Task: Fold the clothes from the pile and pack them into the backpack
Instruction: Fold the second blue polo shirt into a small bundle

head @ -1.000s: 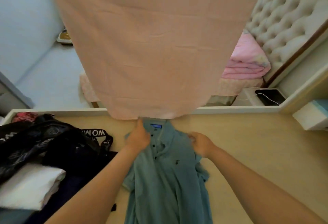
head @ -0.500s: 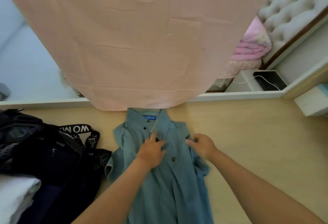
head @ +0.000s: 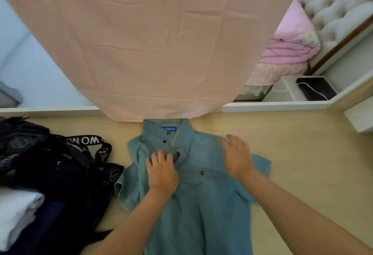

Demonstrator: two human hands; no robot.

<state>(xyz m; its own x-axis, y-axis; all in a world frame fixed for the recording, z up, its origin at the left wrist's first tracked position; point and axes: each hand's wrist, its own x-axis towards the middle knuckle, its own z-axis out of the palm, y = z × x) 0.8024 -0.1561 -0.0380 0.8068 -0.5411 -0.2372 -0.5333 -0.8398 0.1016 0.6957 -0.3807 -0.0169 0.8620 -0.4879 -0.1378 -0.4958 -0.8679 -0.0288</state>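
Blue-green short-sleeved shirt [head: 201,204] lies front-up on a pale wooden surface [head: 302,164], with its hem nearest the viewer and its collar pointing away. Two bare forearms reach in from the bottom edge. The left hand [head: 162,172] rests palm down on the chest of the shirt, just below the buttoned placket. Its fingers are slightly bent and press against a small bunched fold of cloth. The right hand [head: 237,158], a little blurred, lies flat with its fingers spread on the shirt's shoulder, gripping nothing. A small dark badge sits on the chest between the two hands.

To the left, touching the shirt's sleeve, is a dark pile [head: 50,174] of black fabric and straps. One strap [head: 84,140] shows white letters, read upside down. Whether this pile is a bag or clothing cannot be told. A folded white cloth [head: 16,214] lies at its near edge.

Beyond the collar, a large pale pink sheet [head: 151,42] hangs down and fills most of the upper view. Its lower edge just meets the shirt collar. Farther right are a folded pink blanket [head: 290,47], a tufted cream headboard [head: 339,8], and a dark flat device [head: 316,88] with a white cable across it.
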